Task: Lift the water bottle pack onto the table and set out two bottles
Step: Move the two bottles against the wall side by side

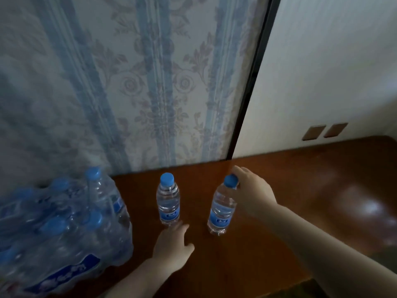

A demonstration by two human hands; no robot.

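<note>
Setting out the second of two bottles on the counter, with the pack already lifted up.

The shrink-wrapped water bottle pack [58,229] rests on the left end of the wooden counter [311,190]; two loose bottles stand upright and apart in front of the patterned wall. The right hand [251,190] has its grip closed around the blue cap and neck of the right bottle [221,208], whose base appears to meet the counter. The left hand [171,246] lies open and empty, fingertips just beside the foot of the left bottle [168,200]. Judged stage: final placement; the next move calls only for releasing the cap without tipping the bottle. Count: one pack, two loose bottles, two hands; about six caps show through the wrap.
</note>
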